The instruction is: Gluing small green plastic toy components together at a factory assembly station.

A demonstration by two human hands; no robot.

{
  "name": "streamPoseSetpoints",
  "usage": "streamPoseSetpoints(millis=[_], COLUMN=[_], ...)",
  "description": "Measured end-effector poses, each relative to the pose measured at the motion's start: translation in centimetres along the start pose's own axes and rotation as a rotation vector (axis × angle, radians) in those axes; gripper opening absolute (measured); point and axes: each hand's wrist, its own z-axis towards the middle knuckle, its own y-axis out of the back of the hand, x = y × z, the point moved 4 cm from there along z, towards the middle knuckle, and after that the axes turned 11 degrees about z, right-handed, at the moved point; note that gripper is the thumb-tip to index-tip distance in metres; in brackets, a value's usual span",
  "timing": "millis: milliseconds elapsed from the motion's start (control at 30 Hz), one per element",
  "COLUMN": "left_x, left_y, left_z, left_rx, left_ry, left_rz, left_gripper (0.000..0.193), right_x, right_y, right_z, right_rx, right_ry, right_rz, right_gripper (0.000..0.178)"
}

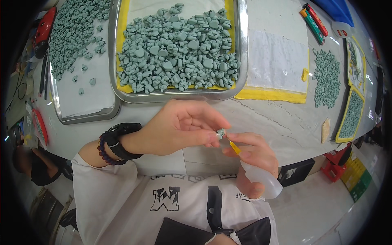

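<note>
My left hand (pixel 185 126) pinches a small grey-green molded piece (pixel 221 132) between thumb and fingertips, in front of the large tray. Curled round a translucent white squeeze bottle (pixel 265 180) is my right hand (pixel 259 153), with the bottle's yellow tip (pixel 234 148) poking out between the fingers toward the piece. The right index fingertip lies right beside the piece; whether it touches is hard to tell. Just beyond both hands, a metal tray (pixel 171 97) holds a heap of similar grey-green pieces (pixel 175 53).
On the left, a second tray (pixel 87 116) bears more pieces. A white sheet with a yellow border (pixel 271 95) lies right of the large tray. Farther right are a spread of tiny pieces (pixel 326 77), yellow-edged trays (pixel 352 114) and red and green cutters (pixel 314 24).
</note>
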Motion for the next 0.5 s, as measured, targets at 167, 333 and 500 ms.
streamPoseSetpoints(millis=[167, 333, 500], left_x=[-0.09, -0.12, -0.12], left_y=[-0.08, -0.03, 0.09], left_z=[-0.02, -0.03, -0.08], left_rx=[0.001, 0.002, 0.004], left_ry=[0.013, 0.022, 0.012], left_rz=[-0.013, -0.01, -0.011], left_gripper=[0.025, 0.025, 0.025], right_x=[-0.06, 0.06, -0.08], right_y=[0.15, 0.15, 0.08], right_z=[-0.06, 0.03, 0.02], right_rx=[-0.016, -0.014, 0.001], right_ry=[0.03, -0.003, -0.014], right_rz=[0.057, 0.051, 0.037], right_gripper=[0.053, 0.052, 0.052])
